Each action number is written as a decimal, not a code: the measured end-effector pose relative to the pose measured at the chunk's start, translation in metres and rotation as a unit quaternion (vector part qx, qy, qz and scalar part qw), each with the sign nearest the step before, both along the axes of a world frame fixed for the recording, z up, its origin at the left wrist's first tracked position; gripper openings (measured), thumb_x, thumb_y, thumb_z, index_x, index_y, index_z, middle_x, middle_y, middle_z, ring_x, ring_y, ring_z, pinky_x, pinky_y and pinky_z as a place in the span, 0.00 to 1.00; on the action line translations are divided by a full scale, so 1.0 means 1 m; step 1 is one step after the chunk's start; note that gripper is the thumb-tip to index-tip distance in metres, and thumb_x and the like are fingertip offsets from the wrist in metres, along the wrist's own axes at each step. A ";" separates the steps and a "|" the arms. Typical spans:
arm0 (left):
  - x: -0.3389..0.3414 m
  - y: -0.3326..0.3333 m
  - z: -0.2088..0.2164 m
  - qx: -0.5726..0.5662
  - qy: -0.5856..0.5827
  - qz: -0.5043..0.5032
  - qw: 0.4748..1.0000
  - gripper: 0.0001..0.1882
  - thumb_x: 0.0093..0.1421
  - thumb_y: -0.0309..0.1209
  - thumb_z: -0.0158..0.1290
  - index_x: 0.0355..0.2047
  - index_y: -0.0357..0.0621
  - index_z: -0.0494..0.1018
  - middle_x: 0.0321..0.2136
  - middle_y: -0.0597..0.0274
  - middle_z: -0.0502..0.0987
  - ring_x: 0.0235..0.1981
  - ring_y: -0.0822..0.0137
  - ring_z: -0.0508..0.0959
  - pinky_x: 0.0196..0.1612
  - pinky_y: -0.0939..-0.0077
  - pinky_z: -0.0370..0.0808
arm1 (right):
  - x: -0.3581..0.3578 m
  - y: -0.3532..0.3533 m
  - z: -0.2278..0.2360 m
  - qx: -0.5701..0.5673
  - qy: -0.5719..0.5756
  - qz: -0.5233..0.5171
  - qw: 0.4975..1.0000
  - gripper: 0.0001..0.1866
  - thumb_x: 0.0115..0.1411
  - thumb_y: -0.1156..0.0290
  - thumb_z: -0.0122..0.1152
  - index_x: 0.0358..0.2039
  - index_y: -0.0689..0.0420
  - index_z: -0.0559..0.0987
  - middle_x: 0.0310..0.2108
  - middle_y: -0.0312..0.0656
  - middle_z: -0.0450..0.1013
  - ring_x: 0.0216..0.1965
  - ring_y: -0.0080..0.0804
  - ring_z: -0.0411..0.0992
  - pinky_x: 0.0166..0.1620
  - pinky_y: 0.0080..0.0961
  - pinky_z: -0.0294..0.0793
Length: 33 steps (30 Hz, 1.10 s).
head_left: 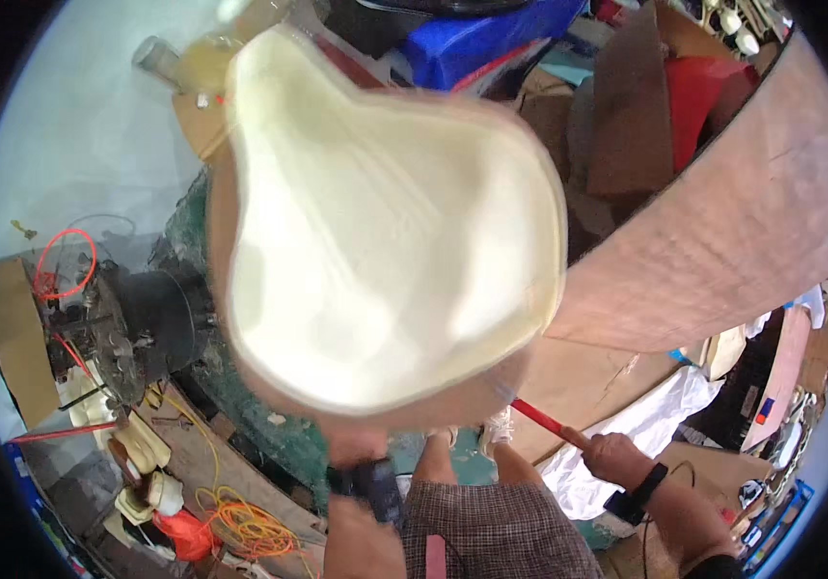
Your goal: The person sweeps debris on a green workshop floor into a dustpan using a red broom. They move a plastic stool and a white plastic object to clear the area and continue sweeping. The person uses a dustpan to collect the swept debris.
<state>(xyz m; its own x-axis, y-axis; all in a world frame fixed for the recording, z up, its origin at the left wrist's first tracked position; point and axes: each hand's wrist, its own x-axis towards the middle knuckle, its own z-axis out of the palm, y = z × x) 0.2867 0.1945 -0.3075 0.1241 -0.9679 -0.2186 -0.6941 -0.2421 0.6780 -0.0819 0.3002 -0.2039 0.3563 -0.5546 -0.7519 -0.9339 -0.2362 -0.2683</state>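
- Head view: a large cream seat-shaped shell [399,241] fills the upper middle, raised close to the camera, its narrow end toward the upper left and its broad end low and right; a brown border shows along its left and lower edges.
- The left hand [356,444], blurred by motion, is at the shell's lower edge; its grip is clamped on the shell there, though the fingertips are hidden. A dark band [370,487] circles that wrist.
- The right hand [616,461] stands apart from the shell, lower and to the right, its grip closed around a red handle [549,422]. The handle slants up and left toward the shell's lower edge; its far end is too unclear to tell.
- A black watch [647,482] sits on the right wrist.
- Near the right hand lies a crumpled white sheet [631,425], beside flat brown cardboard [592,381].
- A large curved tan panel [722,232] rises along the right side.
- At left stands a dark machine [158,314]; below it, an orange cord [255,526] lies in loose coils.
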 end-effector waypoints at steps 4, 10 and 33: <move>0.096 0.084 -0.017 0.163 0.344 0.397 0.835 0.30 0.55 0.38 0.55 0.55 0.42 0.62 0.52 0.51 0.68 0.53 0.53 0.68 0.56 0.59 0.64 | 0.005 -0.055 0.024 -0.128 0.053 0.206 0.969 0.34 0.56 0.69 0.49 0.63 0.57 0.53 0.15 0.41 0.67 0.14 0.35 0.68 0.16 0.32 0.68; 0.167 0.130 -0.027 0.193 0.451 0.589 0.642 0.29 0.55 0.40 0.54 0.55 0.42 0.62 0.52 0.52 0.68 0.52 0.54 0.68 0.56 0.59 0.64 | 0.063 -0.161 0.024 -0.014 0.002 0.153 0.988 0.29 0.57 0.70 0.50 0.60 0.51 0.58 0.21 0.44 0.73 0.22 0.38 0.74 0.24 0.32 0.72; 0.172 0.227 -0.087 0.103 0.487 0.724 0.478 0.29 0.57 0.46 0.50 0.55 0.44 0.62 0.52 0.54 0.69 0.52 0.55 0.69 0.54 0.57 0.66 | 0.209 -0.365 -0.457 -0.125 -0.051 0.196 0.971 0.24 0.50 0.78 0.51 0.50 0.55 0.66 0.40 0.52 0.67 0.35 0.51 0.70 0.36 0.43 0.72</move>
